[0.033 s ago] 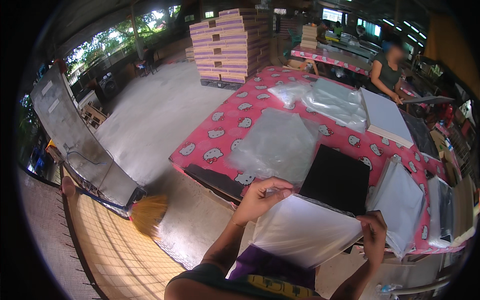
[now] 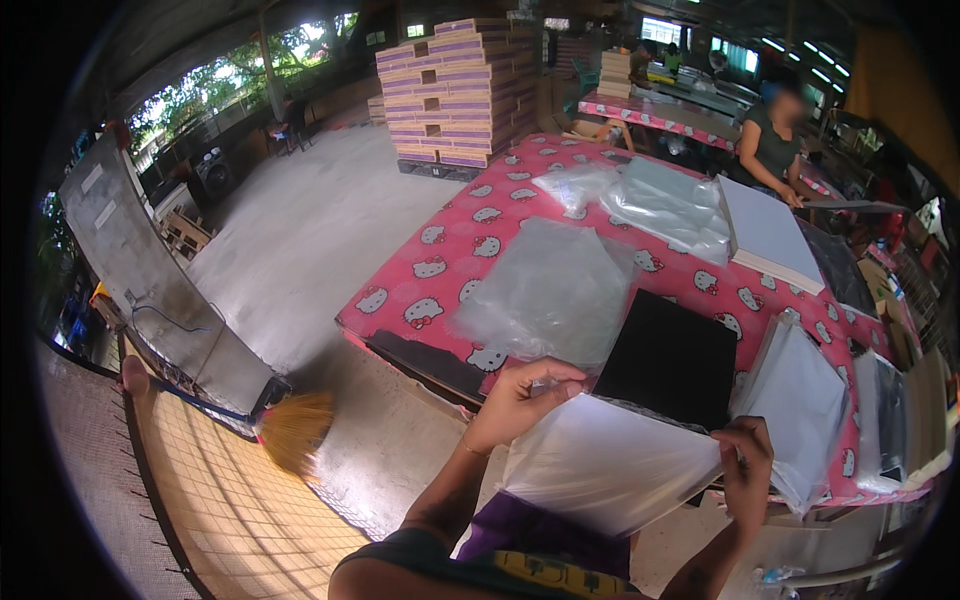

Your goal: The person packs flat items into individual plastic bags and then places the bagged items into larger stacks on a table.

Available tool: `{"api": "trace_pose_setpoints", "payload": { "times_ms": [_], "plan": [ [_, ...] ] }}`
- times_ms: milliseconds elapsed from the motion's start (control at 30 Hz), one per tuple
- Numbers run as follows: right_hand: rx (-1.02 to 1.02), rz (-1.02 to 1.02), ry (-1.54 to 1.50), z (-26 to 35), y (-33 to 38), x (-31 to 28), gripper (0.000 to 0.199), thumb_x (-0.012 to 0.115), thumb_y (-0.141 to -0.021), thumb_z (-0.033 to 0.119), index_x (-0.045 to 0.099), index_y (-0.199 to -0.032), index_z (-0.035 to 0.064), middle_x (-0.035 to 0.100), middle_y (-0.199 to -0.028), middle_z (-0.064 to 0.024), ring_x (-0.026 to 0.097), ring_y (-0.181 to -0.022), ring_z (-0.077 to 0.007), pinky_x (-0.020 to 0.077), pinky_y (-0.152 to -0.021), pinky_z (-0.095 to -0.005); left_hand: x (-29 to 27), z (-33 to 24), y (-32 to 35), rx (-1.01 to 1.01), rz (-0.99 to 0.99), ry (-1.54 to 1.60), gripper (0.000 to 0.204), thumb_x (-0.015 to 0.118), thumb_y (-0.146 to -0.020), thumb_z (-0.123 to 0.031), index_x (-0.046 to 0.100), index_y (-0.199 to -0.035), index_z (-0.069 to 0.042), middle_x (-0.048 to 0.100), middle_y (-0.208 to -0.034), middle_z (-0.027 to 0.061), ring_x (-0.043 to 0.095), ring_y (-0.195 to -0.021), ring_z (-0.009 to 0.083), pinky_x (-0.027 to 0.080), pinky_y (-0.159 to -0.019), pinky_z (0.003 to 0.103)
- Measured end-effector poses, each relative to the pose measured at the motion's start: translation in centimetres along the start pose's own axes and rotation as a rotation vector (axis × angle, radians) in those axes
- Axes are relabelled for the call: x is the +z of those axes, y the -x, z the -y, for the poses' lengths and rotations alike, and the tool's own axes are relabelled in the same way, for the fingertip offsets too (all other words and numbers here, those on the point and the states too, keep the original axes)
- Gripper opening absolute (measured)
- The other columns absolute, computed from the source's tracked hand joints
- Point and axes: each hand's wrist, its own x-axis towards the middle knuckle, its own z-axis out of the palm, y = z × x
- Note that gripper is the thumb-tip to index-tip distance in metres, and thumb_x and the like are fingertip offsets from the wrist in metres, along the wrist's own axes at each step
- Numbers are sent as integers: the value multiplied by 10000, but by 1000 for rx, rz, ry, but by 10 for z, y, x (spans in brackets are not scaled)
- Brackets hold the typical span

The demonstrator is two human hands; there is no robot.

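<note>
both hands, left (image 2: 520, 400) and right (image 2: 745, 465), pinch the bagged white sheet (image 2: 610, 465), unchanged.

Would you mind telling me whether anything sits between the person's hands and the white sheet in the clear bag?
Nothing visible does: the left hand and right hand each grip the bagged white sheet directly at its upper corners.
</note>
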Motion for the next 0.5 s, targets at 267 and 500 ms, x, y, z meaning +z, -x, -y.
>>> {"api": "trace_pose_setpoints", "payload": {
  "times_ms": [267, 500],
  "plan": [
    [-314, 149, 283, 72, -28, 43, 301, 701, -808, 197, 649, -1088, 98, 633, -1023, -124, 625, -893, -281, 499, -689, -375, 24, -12, 9, 180, 84, 7, 161, 648, -877, 17, 664, -1038, 19, 704, -938, 93, 665, -879, 139, 517, -801, 270],
    [-106, 109, 93, 52, -25, 12, 221, 737, -794, 202, 692, -948, 50, 685, -846, -142, 660, -736, -323, 505, -652, -382, 9, -5, 9, 273, -271, 328, 326, 588, -940, -172, 527, -1194, 22, 646, -1099, 194, 661, -970, 253, 514, -907, 386]
  ]
}}
